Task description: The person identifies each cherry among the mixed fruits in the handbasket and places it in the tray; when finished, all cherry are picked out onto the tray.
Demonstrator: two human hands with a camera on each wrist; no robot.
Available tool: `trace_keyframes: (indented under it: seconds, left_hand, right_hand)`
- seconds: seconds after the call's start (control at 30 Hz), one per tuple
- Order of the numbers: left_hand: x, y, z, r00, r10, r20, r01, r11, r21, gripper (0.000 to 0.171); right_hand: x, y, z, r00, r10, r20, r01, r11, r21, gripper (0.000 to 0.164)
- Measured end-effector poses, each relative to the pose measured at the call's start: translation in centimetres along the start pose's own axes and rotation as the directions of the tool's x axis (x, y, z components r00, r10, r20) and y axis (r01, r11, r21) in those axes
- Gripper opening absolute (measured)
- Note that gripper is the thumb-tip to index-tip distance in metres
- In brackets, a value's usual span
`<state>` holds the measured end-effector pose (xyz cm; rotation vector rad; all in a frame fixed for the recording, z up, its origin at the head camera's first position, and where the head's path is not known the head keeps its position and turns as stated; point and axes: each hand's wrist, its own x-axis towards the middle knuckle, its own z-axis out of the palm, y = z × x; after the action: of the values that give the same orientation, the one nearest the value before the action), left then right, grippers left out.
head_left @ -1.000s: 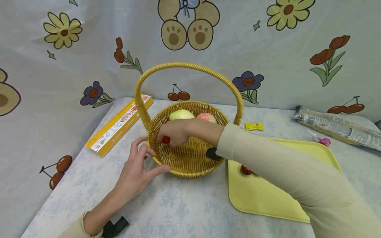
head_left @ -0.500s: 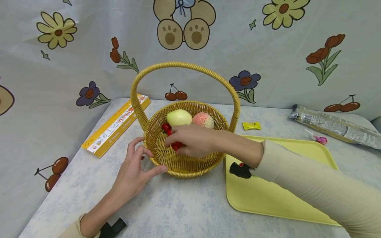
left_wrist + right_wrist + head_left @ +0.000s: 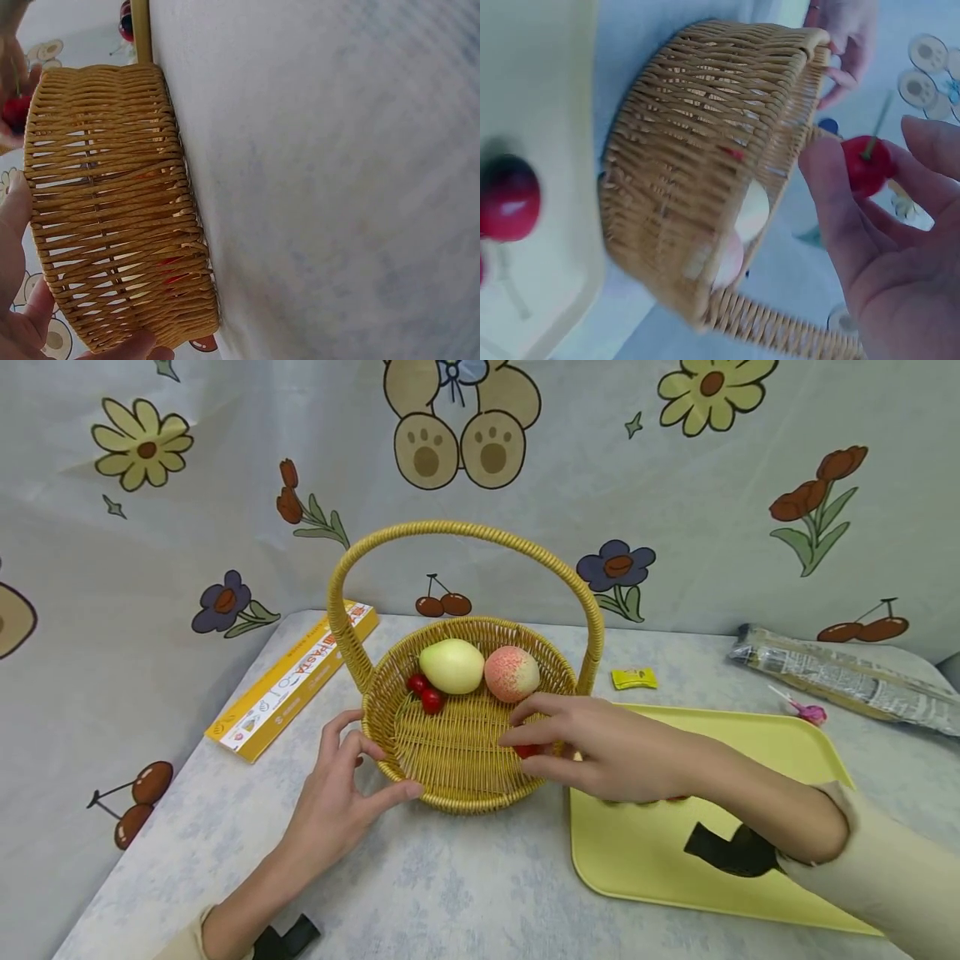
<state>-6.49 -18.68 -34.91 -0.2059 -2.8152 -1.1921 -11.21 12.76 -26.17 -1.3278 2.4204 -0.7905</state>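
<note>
A red cherry [image 3: 868, 165], pinched between the thumb and bent fingers of a person's right hand [image 3: 600, 747], hangs just above the right side of a wicker basket [image 3: 465, 758]. The left hand [image 3: 337, 797], thumb and fingers set apart, grips the near left rim. Inside, two more cherries [image 3: 431, 701], a pale pear [image 3: 452, 667] and a peach [image 3: 512, 674] sit left to right. A yellow tray [image 3: 652, 868] lies right; a pasta box [image 3: 294, 683], far left.
</note>
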Motion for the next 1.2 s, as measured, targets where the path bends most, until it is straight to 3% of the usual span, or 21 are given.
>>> trace_keyframes:
  seconds: [0.13,0.27,0.37,0.5,0.8,1.03,1.2]
  left_hand:
    - [0.0,0.0,0.0,1.0,0.005,-0.002,-0.005,1.0,0.001,0.048]
    - [-0.1,0.0,0.0,1.0,0.003,-0.002,-0.003,1.0,0.0,0.048]
    - [-0.1,0.0,0.0,1.0,-0.001,0.0,0.001,1.0,0.0,0.048]
    - [-0.1,0.1,0.0,1.0,-0.007,0.003,0.007,1.0,0.005,0.048]
    - [-0.1,0.0,0.0,1.0,0.006,-0.001,-0.006,1.0,0.011,0.046]
    - [-0.1,-0.1,0.0,1.0,0.019,-0.008,-0.019,1.0,0.013,0.045]
    - [0.0,-0.1,0.1,1.0,0.026,-0.009,-0.026,1.0,0.009,0.045]
  right_hand:
    - [-3.3,0.5,-0.4,0.993,0.106,0.046,-0.11,0.988,0.111,0.032]
    - [-6.4,1.8,-0.4,0.988,0.149,0.048,-0.156,0.96,0.233,0.038]
    - [-8.7,3.2,-0.2,0.988,0.153,0.007,-0.148,0.942,0.302,0.038]
    - [-11.5,5.1,0.2,0.973,0.223,-0.052,-0.193,0.922,0.337,0.035]
    - [-14.5,7.5,1.9,0.87,0.461,-0.175,-0.421,0.879,0.225,0.023]
    - [-15.3,8.7,2.8,0.775,0.605,-0.18,-0.592,0.796,0.125,0.021]
    - [-15.7,9.7,3.0,0.754,0.631,-0.181,-0.63,0.773,0.07,0.018]
